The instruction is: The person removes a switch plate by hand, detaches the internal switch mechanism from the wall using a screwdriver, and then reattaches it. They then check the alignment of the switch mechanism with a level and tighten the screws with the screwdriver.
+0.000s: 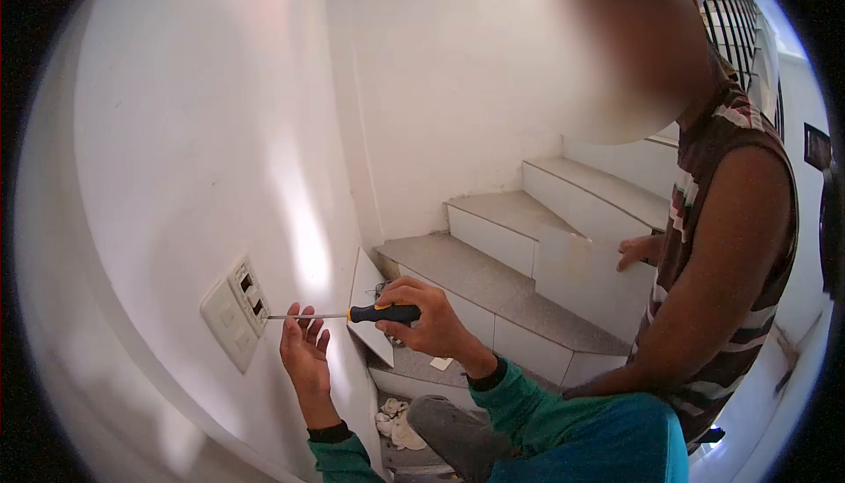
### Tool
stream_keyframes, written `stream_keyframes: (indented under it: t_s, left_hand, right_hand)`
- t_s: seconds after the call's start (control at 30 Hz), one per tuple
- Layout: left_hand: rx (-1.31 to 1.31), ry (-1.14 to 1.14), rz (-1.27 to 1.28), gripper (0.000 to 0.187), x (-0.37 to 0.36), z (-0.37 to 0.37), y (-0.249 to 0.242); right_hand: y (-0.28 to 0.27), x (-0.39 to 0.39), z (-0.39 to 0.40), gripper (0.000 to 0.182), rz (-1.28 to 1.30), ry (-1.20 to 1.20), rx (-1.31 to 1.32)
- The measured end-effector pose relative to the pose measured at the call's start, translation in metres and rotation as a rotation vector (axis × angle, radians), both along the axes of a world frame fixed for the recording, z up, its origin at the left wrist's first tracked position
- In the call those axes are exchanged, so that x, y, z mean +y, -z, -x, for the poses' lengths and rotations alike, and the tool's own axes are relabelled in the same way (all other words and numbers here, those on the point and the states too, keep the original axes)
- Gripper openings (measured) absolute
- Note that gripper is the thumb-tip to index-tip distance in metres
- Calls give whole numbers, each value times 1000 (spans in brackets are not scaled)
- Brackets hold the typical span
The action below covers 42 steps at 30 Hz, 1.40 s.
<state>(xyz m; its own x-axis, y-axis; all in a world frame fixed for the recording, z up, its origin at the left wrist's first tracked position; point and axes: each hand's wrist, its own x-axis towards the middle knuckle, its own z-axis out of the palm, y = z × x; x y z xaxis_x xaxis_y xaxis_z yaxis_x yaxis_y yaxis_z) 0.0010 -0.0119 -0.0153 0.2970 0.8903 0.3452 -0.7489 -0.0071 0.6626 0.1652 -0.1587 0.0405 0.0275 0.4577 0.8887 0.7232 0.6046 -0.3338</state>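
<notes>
My right hand (431, 320) is wrapped round the black and yellow handle of a screwdriver (385, 313). The thin shaft runs level to the left, its tip at the lower edge of an uncovered outlet (248, 296) on the white wall. Close under that tip, my left hand (306, 355) is raised palm up, fingers apart and slightly curled, with the shaft passing across the fingertips. A switch plate (227, 325) with its cover on sits directly left of the outlet.
Tiled stairs (493, 285) climb to the right behind my hands. A person (722, 245) in a sleeveless brown top stands close at my right, one hand near the steps. A loose white panel (368, 303) leans by the wall, and crumpled cloth (400, 426) lies below.
</notes>
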Motion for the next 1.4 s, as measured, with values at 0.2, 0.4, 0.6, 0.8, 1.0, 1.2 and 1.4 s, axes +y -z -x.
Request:
stream_keyframes:
  t_s: [0.2, 0.4, 0.6, 0.8, 1.0, 1.2, 1.4]
  left_hand:
    - [-213, -34, 130, 38, 15, -8, 3]
    - [-353, 18, 149, 30, 22, -14, 10]
    - [-374, 16, 103, 27, 30, -18, 17]
    - [-367, 6, 84, 29, 30, -18, 17]
    - [-356, -23, 121, 34, 30, -18, 16]
    - [-384, 4, 121, 34, 32, -17, 16]
    - [-410, 29, 117, 34, 34, -16, 19]
  right_hand:
    - [-3, -1, 2, 27, 22, 10, 5]
    - [-2, -2, 0, 26, 61, 38, 46]
    - [-2, -3, -2, 32, 132, 87, 32]
    - [1, 0, -5, 31, 111, 50, 52]
    - [-2, -1, -3, 31, 129, 54, 54]
    - [-1, 3, -6, 31, 124, 50, 18]
    - [-3, 1, -5, 31, 124, 58, 11]
